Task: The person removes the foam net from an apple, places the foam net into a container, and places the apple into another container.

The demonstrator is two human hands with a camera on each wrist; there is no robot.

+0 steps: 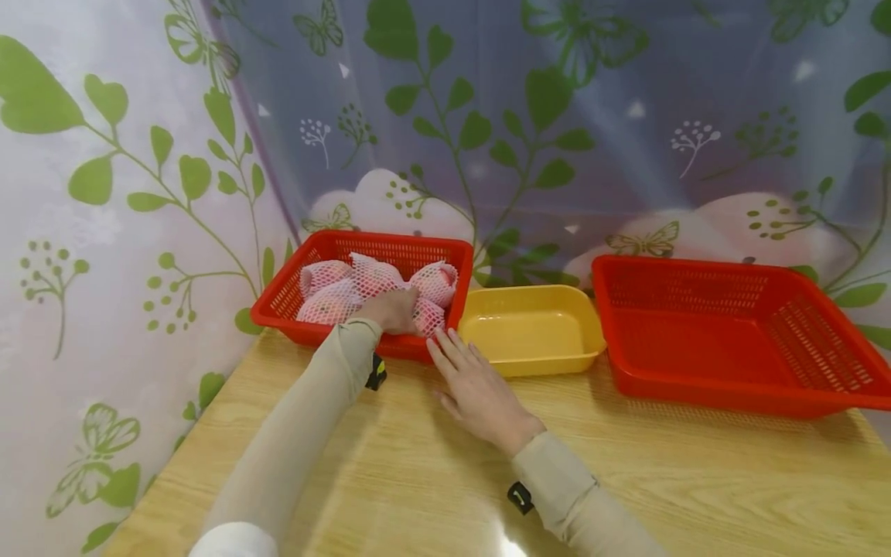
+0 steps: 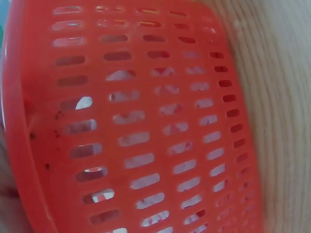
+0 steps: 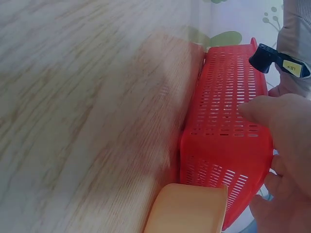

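Several roundish, reddish fruits [image 1: 330,302] in pale foam net sleeves lie in the left red basket [image 1: 281,321]. My left hand [image 1: 391,311] reaches over the front rim into this basket, down among the fruits. Its fingertips are hidden, and I cannot tell whether they grip one. Just right of it sits a netted fruit [image 1: 428,317]. With fingers extended, my right hand [image 1: 480,398] has its fingertips right at the basket's front right corner. In the left wrist view the slotted basket wall [image 2: 102,111] shows pale netting through its holes.
A shallow yellow tray [image 1: 532,367] stands against the left basket's right side. Farther right is a larger red basket [image 1: 710,391] with nothing in it. All stand on a wooden table [image 1: 431,487], before a leaf-patterned backdrop [image 1: 487,186].
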